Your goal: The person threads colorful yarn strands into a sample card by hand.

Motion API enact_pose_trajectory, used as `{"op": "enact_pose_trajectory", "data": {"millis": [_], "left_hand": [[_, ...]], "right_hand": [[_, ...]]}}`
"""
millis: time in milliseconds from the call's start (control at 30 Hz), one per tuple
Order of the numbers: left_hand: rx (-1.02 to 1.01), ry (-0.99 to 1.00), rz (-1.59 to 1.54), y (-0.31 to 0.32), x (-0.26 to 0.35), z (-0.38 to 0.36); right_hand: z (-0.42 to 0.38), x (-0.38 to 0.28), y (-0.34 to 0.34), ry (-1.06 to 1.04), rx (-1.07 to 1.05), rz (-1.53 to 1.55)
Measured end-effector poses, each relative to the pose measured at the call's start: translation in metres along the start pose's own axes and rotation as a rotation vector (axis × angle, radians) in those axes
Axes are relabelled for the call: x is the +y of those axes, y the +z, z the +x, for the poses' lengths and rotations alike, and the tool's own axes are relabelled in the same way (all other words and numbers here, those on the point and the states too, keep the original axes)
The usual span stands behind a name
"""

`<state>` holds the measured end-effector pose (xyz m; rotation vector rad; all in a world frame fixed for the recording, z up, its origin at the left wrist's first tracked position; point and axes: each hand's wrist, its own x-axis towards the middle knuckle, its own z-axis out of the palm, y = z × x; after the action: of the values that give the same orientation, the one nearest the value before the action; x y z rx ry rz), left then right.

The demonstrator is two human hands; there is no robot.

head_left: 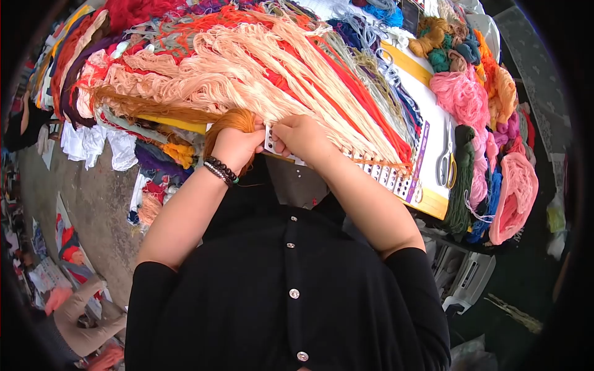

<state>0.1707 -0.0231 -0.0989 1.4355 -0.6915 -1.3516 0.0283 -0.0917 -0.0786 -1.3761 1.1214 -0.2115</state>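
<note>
My left hand (234, 143) grips a bundle of orange thread (232, 119) at the near edge of the table; a beaded bracelet sits on its wrist. My right hand (303, 136) pinches the end of a white punched card (271, 140) beside it, fingertips meeting the left hand's. The card runs right along the table edge as a long strip of holes (387, 176). Peach, red and cream thread hanks (260, 68) are looped through it and fan out across the table.
Scissors (445, 162) lie on a white and yellow board (427, 105) at the right. Pink, orange, green and blue yarn skeins (489, 117) pile along the right edge. More coloured skeins (80, 55) are heaped at the left. Another person's sleeve (80, 321) shows at the lower left.
</note>
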Motion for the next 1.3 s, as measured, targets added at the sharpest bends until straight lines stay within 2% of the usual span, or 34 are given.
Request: {"op": "enact_pose_trajectory", "data": {"millis": [167, 200, 233, 267, 300, 333, 367, 433, 500, 533, 567, 633, 700, 767, 800, 867, 900, 933, 1033, 1067, 1100, 1133, 1167, 1200, 1267, 1300], "left_hand": [[0.058, -0.025, 0.105, -0.002, -0.005, 0.006], [0.030, -0.011, 0.141, -0.006, -0.007, 0.008], [0.003, 0.002, 0.178, -0.010, -0.008, 0.008], [0.045, 0.135, 0.248, -0.014, -0.009, 0.008], [0.087, 0.267, 0.318, -0.013, -0.004, 0.005], [0.052, 0.251, 0.081, -0.012, 0.001, 0.001], [-0.025, 0.146, -0.043, -0.014, 0.010, -0.004], [-0.126, 0.004, -0.296, -0.011, 0.031, -0.015], [-0.164, 0.014, -0.334, -0.010, 0.025, -0.011], [-0.197, 0.020, -0.376, -0.009, 0.021, -0.009], [-0.165, 0.030, -0.269, -0.007, 0.017, -0.009], [-0.069, 0.024, 0.025, 0.000, 0.014, -0.012], [-0.124, 0.081, 0.040, -0.001, -0.003, -0.005], [-0.169, 0.369, 0.290, -0.008, -0.011, -0.003], [-0.014, 0.459, 0.431, -0.014, -0.007, -0.002], [0.225, 0.416, 0.456, -0.032, -0.001, -0.002], [0.281, 0.454, 0.348, -0.046, -0.002, 0.008], [0.416, 0.154, 0.203, -0.045, 0.024, -0.008], [0.242, 0.236, -0.219, -0.097, 0.046, -0.010], [0.221, 0.318, -0.179, -0.117, 0.053, -0.012], [0.260, 0.367, -0.209, -0.132, 0.068, -0.015], [0.204, 0.395, -0.456, -0.144, 0.081, -0.020], [0.264, 0.460, -0.506, -0.158, 0.091, -0.020], [0.337, 0.624, -0.551, -0.165, 0.098, -0.013], [0.421, 0.516, -0.555, -0.194, 0.097, -0.010], [0.443, 0.380, -0.554, -0.186, 0.096, -0.016]], "right_hand": [[0.006, 0.007, 0.004, -0.135, 0.049, -0.286], [0.005, 0.009, 0.004, -0.136, 0.049, -0.286], [0.002, 0.011, 0.004, -0.131, 0.065, -0.151], [0.001, 0.013, 0.004, -0.126, 0.080, -0.015], [0.002, 0.016, 0.004, -0.124, 0.079, -0.014], [0.003, 0.019, 0.004, -0.142, 0.071, 0.055], [0.003, 0.022, 0.004, -0.159, 0.064, 0.124], [0.001, 0.020, 0.005, -0.165, 0.065, 0.077], [0.000, 0.019, 0.004, -0.176, 0.066, 0.025], [-0.001, 0.020, 0.004, -0.152, 0.037, 0.241], [-0.002, 0.021, 0.003, -0.127, 0.006, 0.456], [-0.008, 0.014, -0.006, -0.083, -0.005, 0.486], [-0.007, 0.015, -0.008, -0.027, -0.007, 0.525], [-0.002, 0.019, -0.002, -0.075, -0.021, 0.461], [0.001, 0.021, 0.002, -0.126, -0.037, 0.397], [0.008, 0.027, 0.007, -0.134, -0.025, 0.282], [0.010, 0.028, 0.008, -0.142, -0.010, 0.165], [0.010, 0.027, 0.008, -0.145, -0.010, 0.166], [0.010, 0.027, 0.005, -0.131, 0.008, 0.066], [0.011, 0.027, 0.005, -0.122, 0.007, 0.068], [0.011, 0.026, 0.006, -0.113, 0.006, 0.071], [0.009, 0.025, 0.007, -0.116, 0.005, 0.071], [0.007, 0.023, 0.007, -0.115, 0.015, 0.061], [0.005, 0.021, 0.007, -0.115, 0.027, 0.050], [0.006, 0.027, 0.010, -0.132, 0.066, 0.019], [0.007, 0.028, 0.011, -0.145, 0.104, -0.009]]}}
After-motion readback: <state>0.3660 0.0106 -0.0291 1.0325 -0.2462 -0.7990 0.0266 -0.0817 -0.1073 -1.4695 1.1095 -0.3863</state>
